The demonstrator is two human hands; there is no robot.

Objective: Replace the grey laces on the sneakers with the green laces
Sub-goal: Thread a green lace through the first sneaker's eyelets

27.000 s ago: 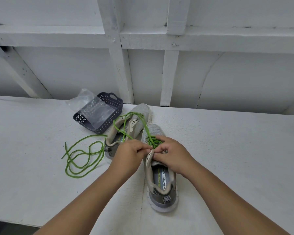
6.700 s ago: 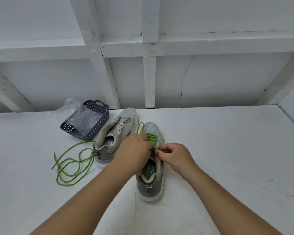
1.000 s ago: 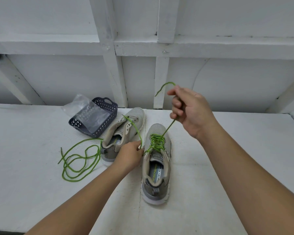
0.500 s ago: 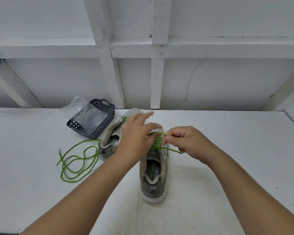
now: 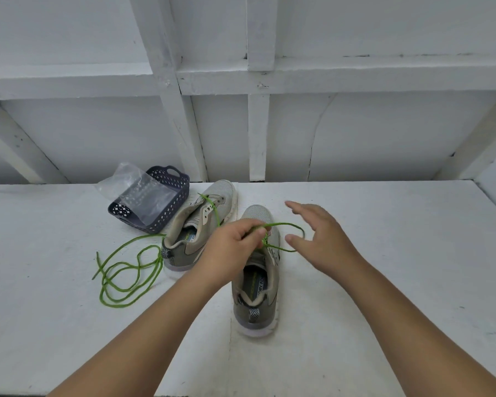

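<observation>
Head view: from the left, my white table (image 5: 40, 310) runs out of the picture with plenty of bare room on that side. A loose green lace (image 5: 121, 270) lies there in limp round loops, one tip pointing toward the left; its other end runs up to the heel of the far shoe (image 5: 201, 227). Behind it stands a dark grey plastic basket (image 5: 181, 187) with a diamond-hole wall and a handle cut-out, and a crinkled clear plastic bag (image 5: 135, 190) drapes over and into it. The basket sits near the table's back edge, just beside the far shoe.

That far shoe is grey knit mesh with a pale sole, angled toe-away; a green strand crosses its tongue. The near shoe (image 5: 258, 285) stands just right of it, toe toward the wall, heel toward me, its printed insole showing.

My left hand (image 5: 229, 247) hovers over the near shoe's eyelets, fingers curled, thumb and forefinger pinching the green lace (image 5: 287, 224) threaded there. From the pinch the cord arcs right in a thin loop.

My right hand (image 5: 321, 239) is beside that loop with fingers spread and loose, gripping nothing; whether a finger touches the loop I cannot tell.

Right of it the painted table is wide and bare to its corner, where the framed white wall (image 5: 384, 133) meets it.
</observation>
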